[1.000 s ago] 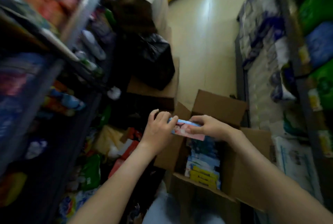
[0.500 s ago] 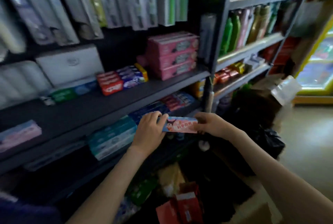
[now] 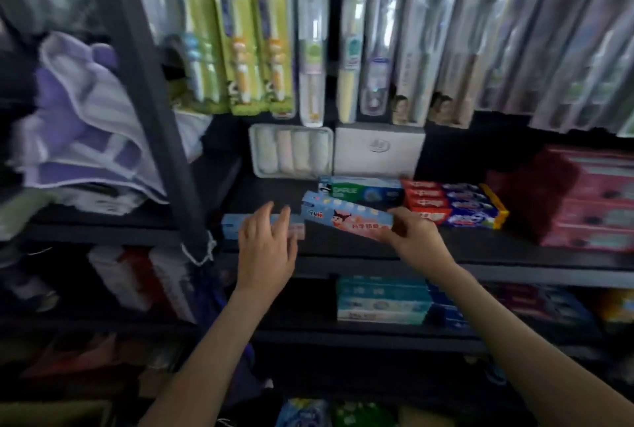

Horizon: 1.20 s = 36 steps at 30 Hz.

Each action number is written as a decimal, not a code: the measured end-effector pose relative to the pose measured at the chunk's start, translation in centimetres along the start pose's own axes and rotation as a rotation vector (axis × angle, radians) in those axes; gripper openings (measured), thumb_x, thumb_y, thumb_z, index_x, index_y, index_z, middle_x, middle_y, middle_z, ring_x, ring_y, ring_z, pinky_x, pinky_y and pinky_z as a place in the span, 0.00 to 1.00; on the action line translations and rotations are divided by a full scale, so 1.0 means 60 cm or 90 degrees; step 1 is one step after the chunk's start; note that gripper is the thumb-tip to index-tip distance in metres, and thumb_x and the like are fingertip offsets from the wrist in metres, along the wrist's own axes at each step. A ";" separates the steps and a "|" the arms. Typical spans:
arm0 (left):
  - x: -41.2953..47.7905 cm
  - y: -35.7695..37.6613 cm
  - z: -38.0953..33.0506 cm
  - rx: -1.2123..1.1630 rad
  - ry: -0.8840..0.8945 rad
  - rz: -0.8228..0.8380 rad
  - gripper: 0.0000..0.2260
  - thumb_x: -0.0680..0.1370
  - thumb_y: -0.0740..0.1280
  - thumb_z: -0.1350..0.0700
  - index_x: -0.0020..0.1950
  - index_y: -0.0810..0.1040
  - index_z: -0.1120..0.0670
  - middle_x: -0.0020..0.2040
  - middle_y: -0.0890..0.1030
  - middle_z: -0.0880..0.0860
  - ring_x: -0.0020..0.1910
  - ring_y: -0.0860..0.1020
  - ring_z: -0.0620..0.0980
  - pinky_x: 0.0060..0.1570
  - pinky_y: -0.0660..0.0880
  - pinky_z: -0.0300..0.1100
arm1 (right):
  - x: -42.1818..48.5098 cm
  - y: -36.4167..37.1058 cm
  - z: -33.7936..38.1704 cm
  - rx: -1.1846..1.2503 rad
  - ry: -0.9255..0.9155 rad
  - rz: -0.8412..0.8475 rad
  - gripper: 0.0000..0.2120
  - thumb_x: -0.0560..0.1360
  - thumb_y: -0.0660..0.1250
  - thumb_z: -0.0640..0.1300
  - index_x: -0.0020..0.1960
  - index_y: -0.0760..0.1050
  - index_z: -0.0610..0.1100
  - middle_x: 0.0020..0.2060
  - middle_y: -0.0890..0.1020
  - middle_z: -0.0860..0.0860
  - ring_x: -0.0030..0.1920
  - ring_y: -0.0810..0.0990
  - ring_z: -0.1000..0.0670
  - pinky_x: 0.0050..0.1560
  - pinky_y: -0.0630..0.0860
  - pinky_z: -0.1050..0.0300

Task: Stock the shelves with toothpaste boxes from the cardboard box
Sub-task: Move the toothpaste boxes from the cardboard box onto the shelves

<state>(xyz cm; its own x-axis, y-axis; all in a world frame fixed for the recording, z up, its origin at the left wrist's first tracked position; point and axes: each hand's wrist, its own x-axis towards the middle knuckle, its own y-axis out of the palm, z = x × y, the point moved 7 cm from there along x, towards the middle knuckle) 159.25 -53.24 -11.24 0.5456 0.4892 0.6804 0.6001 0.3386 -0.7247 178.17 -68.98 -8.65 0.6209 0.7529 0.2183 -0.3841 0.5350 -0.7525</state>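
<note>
The dark shelf [image 3: 480, 243] carries a stack of pink boxes [image 3: 590, 200] at the right, with packed toothbrushes [image 3: 240, 32] hanging above. The toothpaste box [image 3: 346, 217], pale blue with a cartoon figure, is tilted just above the shelf's front. The right hand [image 3: 415, 238] grips its right end. The left hand [image 3: 266, 244] is spread wide over another pale box [image 3: 231, 226] lying on the shelf; whether they touch is unclear.

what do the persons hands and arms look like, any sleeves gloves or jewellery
The left hand and right hand wear no gloves. The left forearm and right forearm show no sleeve down to the bottom edge of the picture. No watch, bracelet or ring can be made out, though the picture is soft.
</note>
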 end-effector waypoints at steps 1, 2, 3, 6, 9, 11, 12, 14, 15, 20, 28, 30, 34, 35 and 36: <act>0.001 0.003 0.023 0.021 -0.015 0.011 0.20 0.72 0.70 0.56 0.63 0.76 0.59 0.60 0.75 0.63 0.56 0.75 0.64 0.54 0.73 0.58 | 0.016 0.023 0.021 -0.002 -0.016 0.003 0.20 0.76 0.68 0.47 0.64 0.72 0.41 0.47 0.77 0.49 0.47 0.75 0.49 0.42 0.65 0.62; 0.002 0.007 0.040 0.037 -0.016 0.023 0.18 0.72 0.71 0.57 0.61 0.77 0.58 0.58 0.76 0.63 0.54 0.75 0.64 0.53 0.73 0.57 | 0.030 0.046 0.037 0.001 -0.023 0.003 0.18 0.76 0.68 0.45 0.63 0.72 0.40 0.48 0.78 0.46 0.48 0.76 0.47 0.42 0.64 0.62; 0.002 0.014 0.052 0.045 -0.007 0.033 0.15 0.73 0.70 0.58 0.59 0.79 0.58 0.56 0.77 0.63 0.53 0.76 0.64 0.52 0.74 0.57 | 0.043 0.065 0.050 0.008 -0.020 0.001 0.17 0.76 0.68 0.44 0.62 0.73 0.39 0.49 0.79 0.45 0.49 0.77 0.45 0.41 0.65 0.62; -0.001 0.035 0.071 0.002 0.012 0.078 0.13 0.74 0.68 0.60 0.58 0.79 0.58 0.53 0.78 0.61 0.51 0.78 0.63 0.48 0.77 0.55 | 0.080 0.108 0.074 0.031 0.004 -0.006 0.14 0.77 0.67 0.43 0.59 0.72 0.37 0.49 0.79 0.43 0.51 0.78 0.42 0.40 0.65 0.60; -0.006 0.044 0.075 -0.033 0.007 0.097 0.16 0.74 0.70 0.62 0.61 0.78 0.58 0.56 0.77 0.60 0.55 0.76 0.62 0.50 0.78 0.54 | 0.115 0.139 0.084 0.033 0.008 0.020 0.11 0.77 0.65 0.40 0.58 0.73 0.37 0.48 0.80 0.43 0.46 0.78 0.44 0.37 0.65 0.61; -0.008 0.044 0.075 -0.045 0.004 0.095 0.17 0.73 0.70 0.63 0.62 0.78 0.57 0.58 0.77 0.59 0.57 0.76 0.61 0.52 0.78 0.54 | 0.134 0.159 0.089 0.017 -0.008 0.056 0.10 0.77 0.65 0.39 0.58 0.74 0.38 0.48 0.80 0.44 0.45 0.77 0.47 0.34 0.65 0.62; -0.007 0.044 0.075 -0.053 0.005 0.092 0.18 0.73 0.70 0.64 0.62 0.77 0.56 0.58 0.76 0.59 0.57 0.76 0.61 0.52 0.78 0.54 | 0.141 0.172 0.091 0.013 -0.015 0.084 0.12 0.77 0.65 0.40 0.59 0.74 0.39 0.49 0.80 0.45 0.47 0.77 0.47 0.35 0.65 0.63; -0.007 0.043 0.076 -0.064 0.009 0.084 0.20 0.71 0.70 0.65 0.62 0.77 0.55 0.58 0.76 0.59 0.57 0.75 0.61 0.52 0.77 0.54 | 0.148 0.195 0.092 0.012 -0.018 0.146 0.16 0.77 0.65 0.40 0.64 0.73 0.39 0.54 0.80 0.43 0.53 0.76 0.47 0.42 0.66 0.65; -0.006 0.042 0.076 -0.063 0.012 0.080 0.20 0.70 0.70 0.65 0.62 0.77 0.55 0.58 0.76 0.58 0.57 0.75 0.61 0.53 0.77 0.55 | 0.150 0.205 0.089 0.012 -0.013 0.169 0.17 0.77 0.65 0.40 0.66 0.72 0.40 0.56 0.79 0.43 0.55 0.76 0.46 0.46 0.66 0.64; 0.006 0.050 0.075 -0.019 0.051 0.089 0.17 0.71 0.71 0.64 0.59 0.76 0.57 0.61 0.75 0.61 0.64 0.72 0.62 0.62 0.71 0.62 | 0.157 0.227 0.079 0.051 -0.001 0.199 0.22 0.77 0.62 0.34 0.71 0.67 0.42 0.62 0.77 0.43 0.62 0.75 0.45 0.60 0.68 0.61; 0.014 0.070 0.078 -0.002 0.064 0.146 0.23 0.75 0.70 0.61 0.69 0.72 0.53 0.66 0.75 0.61 0.68 0.70 0.61 0.65 0.64 0.63 | 0.141 0.240 0.072 0.151 0.020 0.165 0.22 0.77 0.59 0.30 0.70 0.68 0.39 0.63 0.77 0.44 0.64 0.75 0.45 0.66 0.70 0.55; 0.012 0.068 0.075 -0.005 0.050 0.149 0.23 0.75 0.69 0.60 0.70 0.71 0.53 0.67 0.73 0.61 0.69 0.69 0.61 0.67 0.62 0.63 | 0.132 0.231 0.070 0.141 0.013 0.141 0.22 0.77 0.59 0.31 0.70 0.68 0.41 0.63 0.77 0.44 0.64 0.75 0.46 0.66 0.70 0.56; -0.001 0.063 0.018 -0.025 0.052 0.139 0.26 0.74 0.70 0.61 0.71 0.70 0.57 0.69 0.71 0.62 0.70 0.68 0.62 0.67 0.59 0.63 | 0.081 0.190 0.054 0.141 -0.002 0.091 0.20 0.79 0.59 0.34 0.69 0.68 0.43 0.61 0.77 0.47 0.62 0.75 0.50 0.58 0.67 0.68; -0.005 0.064 -0.008 -0.040 0.065 0.135 0.25 0.73 0.70 0.61 0.70 0.70 0.58 0.69 0.71 0.62 0.70 0.68 0.62 0.68 0.58 0.62 | 0.062 0.174 0.045 0.142 -0.010 0.082 0.19 0.79 0.59 0.34 0.69 0.69 0.43 0.60 0.77 0.47 0.62 0.75 0.51 0.57 0.67 0.69; -0.008 0.065 -0.037 -0.058 0.082 0.136 0.25 0.74 0.70 0.62 0.70 0.70 0.59 0.69 0.70 0.63 0.70 0.67 0.62 0.68 0.57 0.62 | 0.043 0.158 0.032 0.137 -0.019 0.073 0.19 0.79 0.59 0.34 0.68 0.69 0.44 0.61 0.77 0.48 0.62 0.75 0.51 0.57 0.67 0.69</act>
<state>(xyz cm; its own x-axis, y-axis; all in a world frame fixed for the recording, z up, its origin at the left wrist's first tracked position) 162.59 -53.95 -14.15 0.7315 0.4340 0.5259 0.5106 0.1625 -0.8443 174.79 -61.24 -14.02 0.5450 0.8230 0.1600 -0.5901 0.5121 -0.6241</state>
